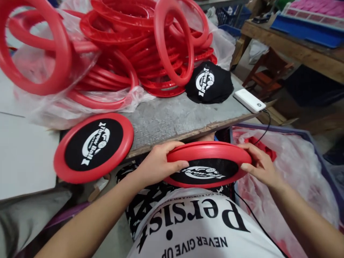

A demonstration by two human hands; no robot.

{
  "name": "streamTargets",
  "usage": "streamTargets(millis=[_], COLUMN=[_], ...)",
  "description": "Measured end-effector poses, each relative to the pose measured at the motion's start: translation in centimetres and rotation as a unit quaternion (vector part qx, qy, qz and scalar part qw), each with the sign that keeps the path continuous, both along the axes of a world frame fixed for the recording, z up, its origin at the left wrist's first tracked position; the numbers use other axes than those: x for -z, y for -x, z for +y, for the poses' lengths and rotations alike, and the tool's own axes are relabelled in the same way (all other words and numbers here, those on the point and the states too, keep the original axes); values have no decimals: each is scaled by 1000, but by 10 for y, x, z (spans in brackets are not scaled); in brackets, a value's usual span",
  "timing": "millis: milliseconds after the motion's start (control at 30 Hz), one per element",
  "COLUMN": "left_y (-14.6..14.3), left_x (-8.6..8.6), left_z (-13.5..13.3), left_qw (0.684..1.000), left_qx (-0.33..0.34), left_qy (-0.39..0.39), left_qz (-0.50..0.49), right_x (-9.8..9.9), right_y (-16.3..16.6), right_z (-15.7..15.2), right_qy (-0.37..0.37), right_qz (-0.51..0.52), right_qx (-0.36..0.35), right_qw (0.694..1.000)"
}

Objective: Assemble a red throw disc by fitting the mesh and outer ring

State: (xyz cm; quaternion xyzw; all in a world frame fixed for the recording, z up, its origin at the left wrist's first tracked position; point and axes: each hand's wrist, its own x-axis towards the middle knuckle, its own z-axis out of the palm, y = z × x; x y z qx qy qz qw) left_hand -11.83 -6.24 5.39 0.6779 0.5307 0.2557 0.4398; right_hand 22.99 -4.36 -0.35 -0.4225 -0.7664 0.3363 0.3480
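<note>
Workbench edge (188,132), hands gripping disc (208,166)

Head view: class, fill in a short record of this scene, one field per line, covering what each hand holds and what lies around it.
left hand: grips the left rim of the red disc
right hand: grips the disc's right rim
disc: red ring, black printed fabric centre, held at the table edge
finished disc: lies flat on the table
loose rings: red, piled on clear plastic
black fabric: printed piece beside the pile
white device: at the table corner, cable attached
</note>
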Motion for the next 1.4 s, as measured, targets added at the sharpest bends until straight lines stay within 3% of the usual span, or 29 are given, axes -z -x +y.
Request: streamTargets(millis=[133, 267, 567, 800, 1100, 1233, 1333, 1400], left_y=[-6, -6, -7, -6, -31, -16, -9, -11], left_x=[-8, -13, -11, -6, -16, 15, 51, 66], left_z=[-7, -14, -28, -25, -18, -23, -33, -39], left_qw=[999, 997, 993, 988, 992, 999, 987, 973], left_qx=[21, 47, 80, 101, 89, 36, -27, -72], left_qy=[-24, -38, -90, -110, -60, 41, 128, 147], left_qz=[28, 38, 8, 39, 60, 3, -98, -162], right_x=[-49, -71, -69, -66, -89, -71, -38, -13], right_y=[22, 38, 38, 35, 41, 10, -21, -36], right_z=[0, -7, -11, -8, 4, 12, 14, 13], right_qy=[-75, -77, -104, -88, -90, -48, -24, -11], right_qz=[-109, -171, -149, -157, -229, -147, -66, -14], right_qx=[-85, -113, -129, -129, -166, -78, 31, 102], right_qw=[988, 976, 975, 975, 955, 985, 997, 995])
